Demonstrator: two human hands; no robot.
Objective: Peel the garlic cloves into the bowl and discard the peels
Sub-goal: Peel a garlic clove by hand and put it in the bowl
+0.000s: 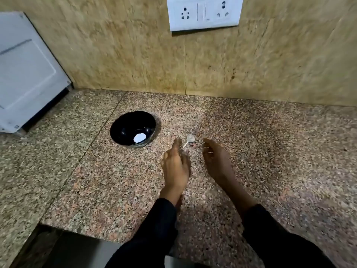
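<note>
A black bowl (pixel 123 124) stands on the speckled granite counter (pixel 96 180), with one white peeled garlic clove (pixel 139 137) inside near its front wall. To the bowl's right a pale scrap of garlic peel with a thin stem (pixel 189 139) lies on the counter. My left hand (pixel 174 165) rests just below and left of that scrap, its index finger stretched towards it, holding nothing that I can see. My right hand (pixel 217 159) hovers to the right of the scrap, fingers loosely curled and apart, empty. The picture is motion-blurred.
A white appliance (pixel 27 74) stands at the back left against the tan wall. A white socket plate (pixel 204 13) is fixed on the wall above. The counter's front edge has a cut-out at the lower left (pixel 58 246).
</note>
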